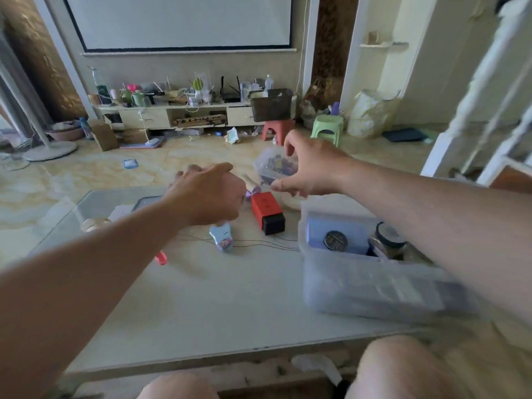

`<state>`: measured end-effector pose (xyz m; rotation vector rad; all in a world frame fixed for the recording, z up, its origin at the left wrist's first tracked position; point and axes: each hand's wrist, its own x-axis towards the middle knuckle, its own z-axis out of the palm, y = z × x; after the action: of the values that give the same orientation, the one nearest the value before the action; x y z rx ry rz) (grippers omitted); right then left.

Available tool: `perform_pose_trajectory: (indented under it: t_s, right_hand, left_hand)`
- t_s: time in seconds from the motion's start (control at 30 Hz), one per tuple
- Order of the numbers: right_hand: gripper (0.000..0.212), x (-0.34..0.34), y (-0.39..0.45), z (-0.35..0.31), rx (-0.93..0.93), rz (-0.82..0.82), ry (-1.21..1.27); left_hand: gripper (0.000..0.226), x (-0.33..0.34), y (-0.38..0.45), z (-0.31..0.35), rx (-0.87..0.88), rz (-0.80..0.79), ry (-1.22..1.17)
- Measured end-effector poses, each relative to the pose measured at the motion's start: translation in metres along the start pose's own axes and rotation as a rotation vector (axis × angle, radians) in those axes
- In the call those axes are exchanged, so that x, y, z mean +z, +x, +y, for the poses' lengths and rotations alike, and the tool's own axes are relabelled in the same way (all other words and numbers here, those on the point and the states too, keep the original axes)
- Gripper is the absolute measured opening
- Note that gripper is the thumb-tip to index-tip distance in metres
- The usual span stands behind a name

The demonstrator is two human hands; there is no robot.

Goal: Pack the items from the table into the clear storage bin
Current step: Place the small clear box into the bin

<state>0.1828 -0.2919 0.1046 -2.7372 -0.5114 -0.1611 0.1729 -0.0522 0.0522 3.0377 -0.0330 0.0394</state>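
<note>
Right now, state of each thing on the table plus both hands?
left hand: fingers curled down over a small light-blue pack, grip unclear
right hand: open, spread at the small clear container
small clear container: holds dark pieces, beyond the table's far edge
red and black box: lying flat on the table
light-blue pack: on the table
clear storage bin: open, partly filled

Table [201, 298] w/ clear bin [359, 286], red-black box [267, 211], tape roll [93, 224].

A lived-in home living room: a projector screen [184, 21] is hanging above a cluttered TV cabinet [172, 115], plastic stools [328, 129] sitting on the tiled floor [86, 174].
</note>
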Motion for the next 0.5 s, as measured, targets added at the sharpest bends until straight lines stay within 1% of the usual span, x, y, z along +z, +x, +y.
perform_pose_trajectory:
  t_s: [0.1,0.13,0.17,0.23,0.3,0.33,0.4,0.5]
  right_hand:
    - [0.054,-0.039,-0.034,0.058,0.136,0.019,0.052]
    - [0.052,-0.047,-0.045,0.079,0.178,0.016,0.046]
    - [0.051,-0.052,-0.056,0.098,0.218,0.016,0.032]
    - [0.049,-0.057,-0.076,0.133,0.288,0.015,0.023]
    - [0.047,-0.054,-0.094,0.158,0.329,-0.009,0.037]
    - [0.047,-0.052,-0.103,0.170,0.337,-0.029,0.035]
    - [0.048,-0.044,-0.115,0.194,0.337,-0.077,0.044]
    - [0.049,-0.030,-0.125,0.219,0.339,-0.162,0.144]
  left_hand:
    - [0.081,-0.039,-0.014,0.067,0.056,0.074,-0.296]
    - [0.084,-0.045,-0.018,0.091,0.112,0.093,-0.332]
    - [0.085,-0.046,-0.017,0.112,0.174,0.100,-0.357]
    - [0.086,-0.044,-0.017,0.155,0.304,0.105,-0.330]
    - [0.088,-0.031,-0.012,0.186,0.428,0.083,-0.242]
    - [0.088,-0.022,-0.011,0.200,0.483,0.040,-0.183]
    - [0.086,-0.003,-0.006,0.220,0.554,-0.115,-0.074]
    - [0.086,0.024,0.006,0.231,0.539,-0.422,0.084]
